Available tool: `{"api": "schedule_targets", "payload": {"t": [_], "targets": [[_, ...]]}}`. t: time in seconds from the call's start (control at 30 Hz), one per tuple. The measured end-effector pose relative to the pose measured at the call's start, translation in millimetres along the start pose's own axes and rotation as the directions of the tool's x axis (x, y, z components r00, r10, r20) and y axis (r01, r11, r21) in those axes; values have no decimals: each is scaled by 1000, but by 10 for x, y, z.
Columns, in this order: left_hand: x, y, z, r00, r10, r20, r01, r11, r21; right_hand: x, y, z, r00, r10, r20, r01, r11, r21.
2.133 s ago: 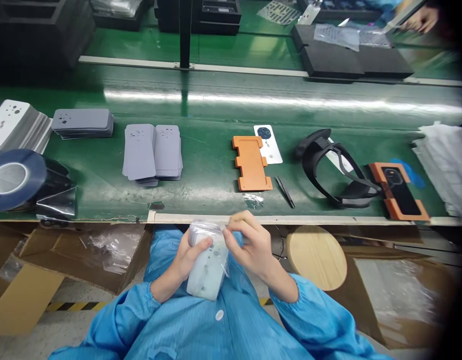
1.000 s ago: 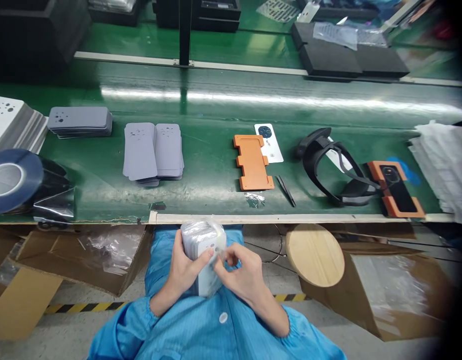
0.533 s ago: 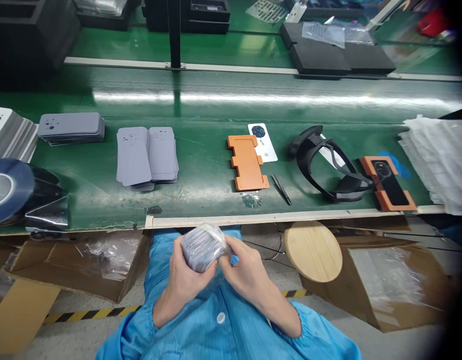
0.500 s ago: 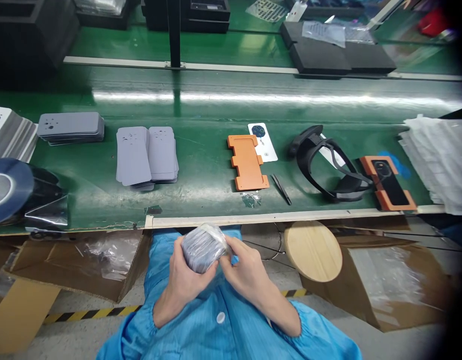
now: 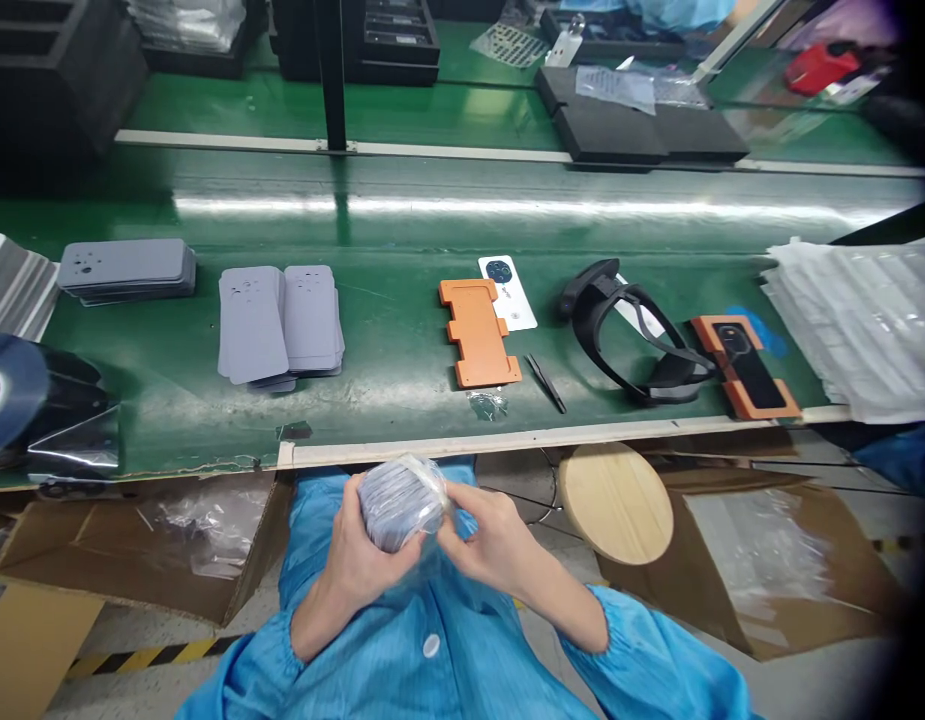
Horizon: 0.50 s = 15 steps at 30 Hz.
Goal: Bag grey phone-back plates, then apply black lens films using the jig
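A plastic-wrapped stack of thin grey sheets (image 5: 400,503) is held over my lap, just off the bench edge. My left hand (image 5: 363,552) is closed around its left side, thumb along the near face. At the right end, my right hand (image 5: 483,530) pinches the clear wrapping between thumb and fingers. On the bench beyond lie stacks of grey phone-shaped sheets with camera holes (image 5: 253,325). An orange phone-shaped holder (image 5: 480,335) rests farther right, over part of a white card with a printed camera ring (image 5: 513,295).
Tweezers (image 5: 546,384), a black headset (image 5: 634,335) and an orange frame holding a dark phone-like piece (image 5: 751,368) sit at right. A film roll (image 5: 12,395) stands at left. Below are a round wooden stool (image 5: 616,503) and cardboard boxes (image 5: 132,545) with plastic.
The camera view has shifted slightly, moving the bench things left and a little down. Both hands keep hold of the wrapped stack, with the right hand's grip on the wrapping slightly changed.
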State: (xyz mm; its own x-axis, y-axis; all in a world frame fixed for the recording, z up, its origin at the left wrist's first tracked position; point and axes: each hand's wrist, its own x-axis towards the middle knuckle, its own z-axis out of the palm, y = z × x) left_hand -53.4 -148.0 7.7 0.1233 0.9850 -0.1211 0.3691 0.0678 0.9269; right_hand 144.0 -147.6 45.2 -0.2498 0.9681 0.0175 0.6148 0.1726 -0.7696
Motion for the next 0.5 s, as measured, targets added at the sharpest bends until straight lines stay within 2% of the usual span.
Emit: {"api": "schedule_targets", "payload": {"t": [0.1, 0.27, 0.37, 0.5], "targets": [[-1, 7, 14, 1000, -3, -6, 3, 1000, 25, -11, -9, -44, 999, -29, 43, 36, 987, -158], [-14, 38, 49, 1000, 9, -8, -8, 997, 74, -35, -56, -51, 988, 104, 114, -57, 933, -355], [-18, 43, 45, 999, 31, -6, -30, 995, 97, -23, -71, -22, 990, 107, 95, -72, 945, -319], [16, 13, -6, 998, 61, 30, -63, 994, 85, -12, -27, -27, 992, 81, 92, -68, 989, -133]]}}
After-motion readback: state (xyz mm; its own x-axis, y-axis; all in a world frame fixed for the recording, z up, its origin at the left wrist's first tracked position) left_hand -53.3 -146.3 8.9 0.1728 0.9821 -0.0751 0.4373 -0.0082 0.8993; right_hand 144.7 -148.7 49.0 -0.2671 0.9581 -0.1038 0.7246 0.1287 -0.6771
